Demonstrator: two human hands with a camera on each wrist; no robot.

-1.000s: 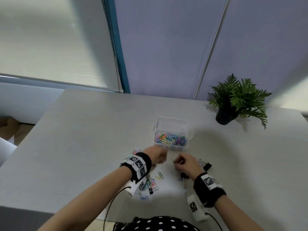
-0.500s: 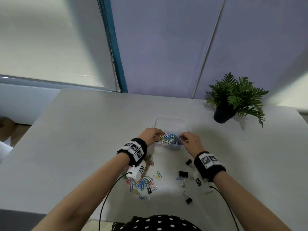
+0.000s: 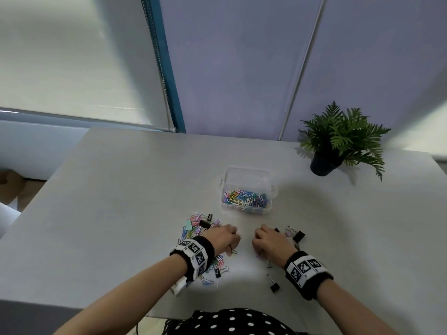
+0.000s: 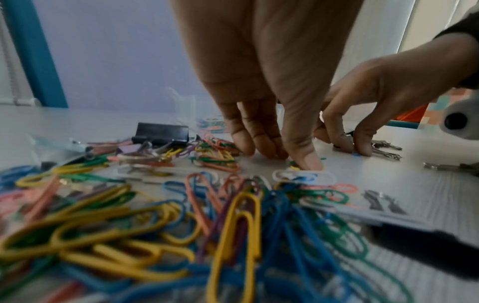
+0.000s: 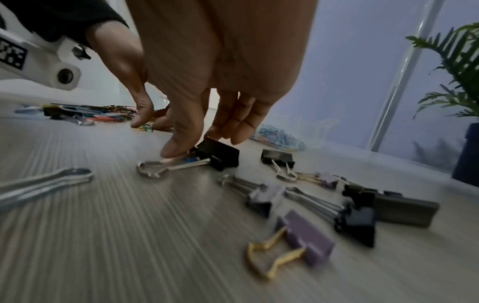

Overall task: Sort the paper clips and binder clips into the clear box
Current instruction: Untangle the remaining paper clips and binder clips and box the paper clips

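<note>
Grey table (image 3: 121,213), both hands' fingertips hidden overhead; left grip (image 4: 264,131) on paper clips (image 4: 233,215), right grip (image 5: 204,131) pinching black binder clip (image 5: 220,155).

My view is mostly a pale grey table (image 3: 125,213) with a faint streaky grain. The clear box (image 3: 246,180) mid-frame holds paper clips (image 3: 244,198) in blue, yellow, pink, green and white. The loose pile (image 4: 155,215) at lower left shows yellow, blue, green, orange and purple clips. Binder clips (image 5: 308,237) lower right are black or lilac, with silver or gold handles. Both wristbands (image 3: 193,256) are black with white checkered tags. A green plant (image 3: 343,134) sits in a dark pot at right. At the bottom edge, my top (image 3: 232,321) is black with white dots.
</note>
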